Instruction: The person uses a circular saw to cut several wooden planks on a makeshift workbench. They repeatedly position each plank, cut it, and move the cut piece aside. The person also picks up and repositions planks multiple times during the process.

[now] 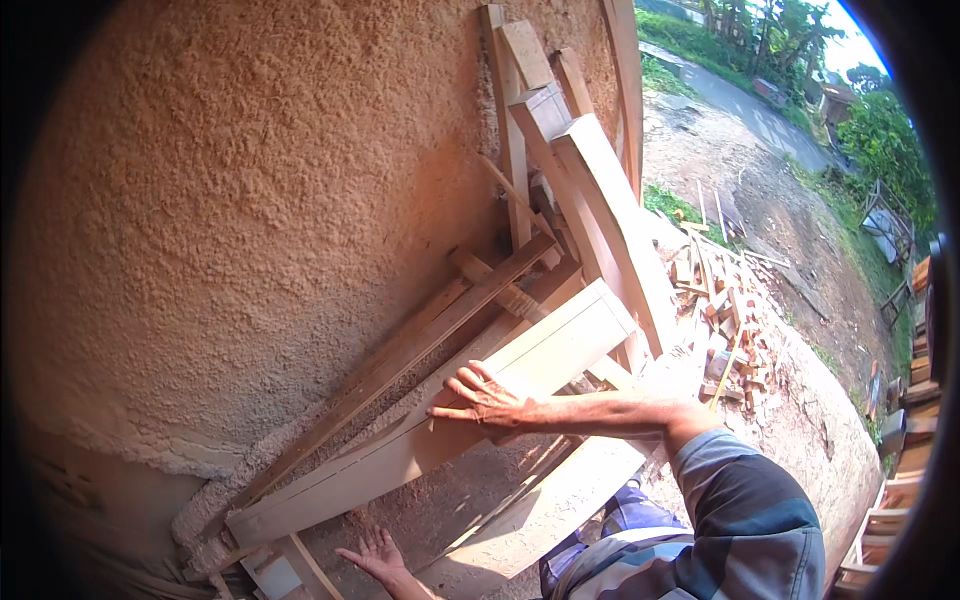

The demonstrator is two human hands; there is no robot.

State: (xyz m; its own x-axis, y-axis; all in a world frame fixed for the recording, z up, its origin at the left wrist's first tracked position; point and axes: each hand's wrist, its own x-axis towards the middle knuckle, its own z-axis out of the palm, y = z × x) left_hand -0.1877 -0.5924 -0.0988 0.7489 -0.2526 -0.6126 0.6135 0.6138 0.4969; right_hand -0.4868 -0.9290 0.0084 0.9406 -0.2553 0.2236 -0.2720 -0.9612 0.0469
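A long pale wooden beam [350, 484] slants across the middle, with a dark line running along it. My right hand [485, 400] lies on this beam about midway along, fingers spread over its surface. Lower down, my left hand [378, 556] is open with its palm turned up and fingers apart. It is near the beam's lower end and touches nothing that I can see. Below the beam lies a wide board [540, 515] in sunlight, beside my legs.
Several beams [610, 210] lean upright against a rough earth-coloured wall [250, 220]. Darker timbers [400, 365] lie along the wall's foot. Offcuts [725, 315] are heaped on the ground to the right. More stacked wood [905, 470] stands at the far right edge.
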